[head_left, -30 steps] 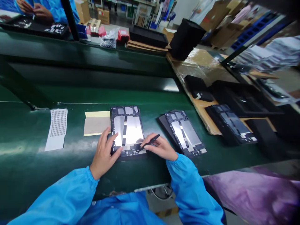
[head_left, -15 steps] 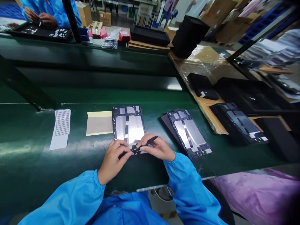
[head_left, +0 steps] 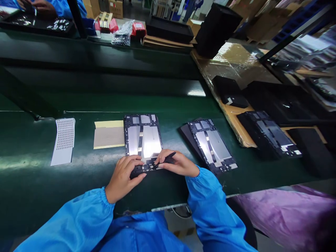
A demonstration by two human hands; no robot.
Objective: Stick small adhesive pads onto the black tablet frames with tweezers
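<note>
A dark tablet frame (head_left: 143, 140) with shiny metal plates lies on the green belt (head_left: 39, 182) straight ahead of me. My left hand (head_left: 124, 175) rests on its near left corner, fingers curled and pressing its lower edge. My right hand (head_left: 177, 164) is closed on thin black tweezers (head_left: 165, 158), whose tip touches the frame's near edge. A tan sheet (head_left: 109, 134) with a yellow border lies just left of the frame, and a white perforated sticker sheet (head_left: 63, 140) lies further left.
A second tablet frame (head_left: 212, 145) lies to the right on the belt. A third tablet frame (head_left: 270, 134) sits on a brown side table with black trays. A black tray stack (head_left: 214, 29) stands behind. Another person's hands work at the far left top.
My left hand moved from the frame's left side to its near edge, with fingers curling in. The right hand with the tweezers stayed near the bottom edge. The view shifted slightly.
</note>
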